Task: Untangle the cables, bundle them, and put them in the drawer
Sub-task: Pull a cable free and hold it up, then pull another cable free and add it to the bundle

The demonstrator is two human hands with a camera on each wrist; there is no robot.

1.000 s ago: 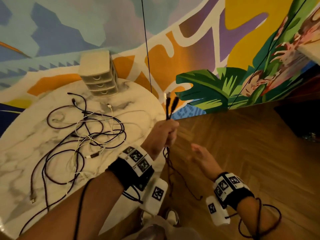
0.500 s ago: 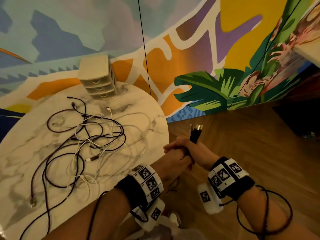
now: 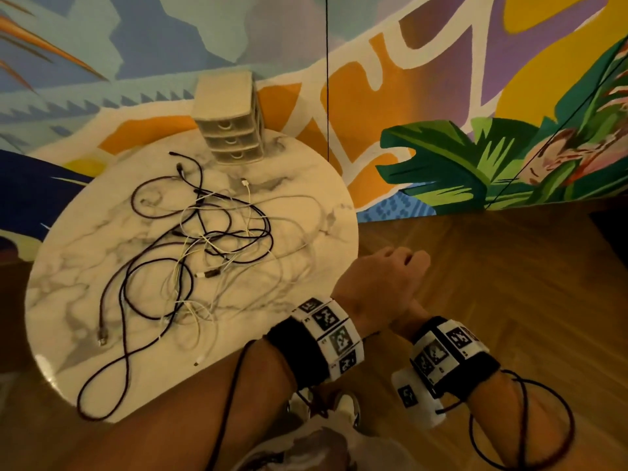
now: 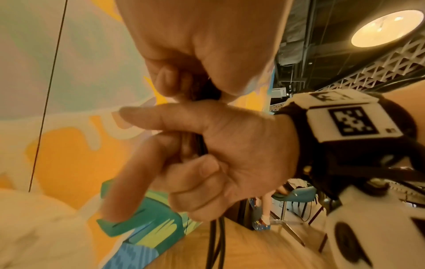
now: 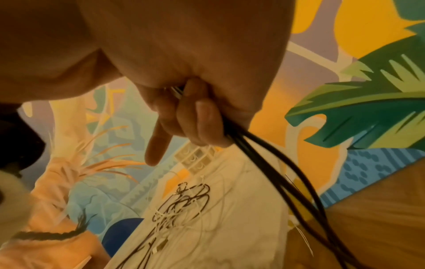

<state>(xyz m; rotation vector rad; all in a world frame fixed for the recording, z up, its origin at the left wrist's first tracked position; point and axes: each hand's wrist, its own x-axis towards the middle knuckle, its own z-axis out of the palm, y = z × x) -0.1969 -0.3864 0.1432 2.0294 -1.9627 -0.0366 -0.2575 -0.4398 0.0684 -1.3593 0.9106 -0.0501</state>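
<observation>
My left hand (image 3: pixel 384 283) is a fist stacked on top of my right hand (image 3: pixel 413 309), off the table's right edge. In the left wrist view the left hand (image 4: pixel 190 63) curls round a doubled black cable (image 4: pixel 216 240). Directly below it, the right hand (image 4: pixel 218 154) grips the same cable with its index finger stretched out. The right wrist view shows fingers (image 5: pixel 202 120) wrapped on the cable strands (image 5: pixel 264 151), which hang down to the right. A tangle of black and white cables (image 3: pixel 204 246) lies on the round marble table (image 3: pixel 326 212). A small three-drawer unit (image 3: pixel 231 130), its drawers closed, stands at the table's far edge.
A painted mural wall rises behind the table, with a thin black cord (image 3: pixel 327 79) hanging down it. Wooden floor (image 3: pixel 509 266) spreads to the right. A dark sensor lead loops around my right forearm (image 3: pixel 520 426). My shoes (image 3: pixel 346 406) show below the hands.
The hands have come together, the left one now lying over the right. The cable plugs that stuck up above the grip are now hidden under the left fist.
</observation>
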